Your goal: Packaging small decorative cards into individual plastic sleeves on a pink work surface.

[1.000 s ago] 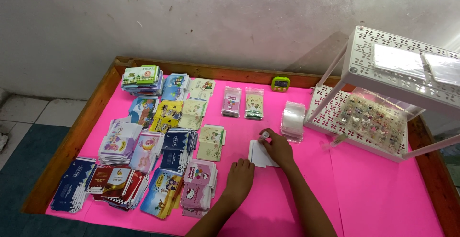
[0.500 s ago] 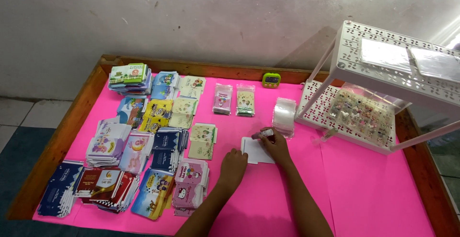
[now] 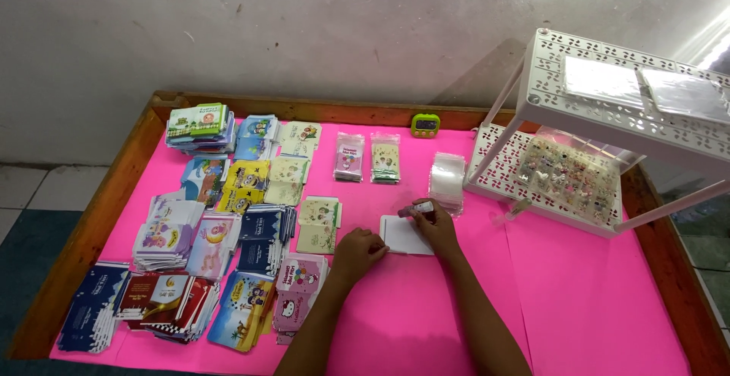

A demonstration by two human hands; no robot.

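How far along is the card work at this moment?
Done: two sleeved cards lie side by side near the back of the pink table. In hand: the left hand pins a white card flat while the right hand holds a small object at its top edge. Left: many stacks of printed cards and a pile of clear sleeves sit unused.

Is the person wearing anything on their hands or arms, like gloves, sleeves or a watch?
No. Both the left hand and the right hand are bare, with no gloves. The forearms are uncovered as far as the bottom edge of the picture: no sleeves, watch or bracelet show. Any rings are too small to tell.
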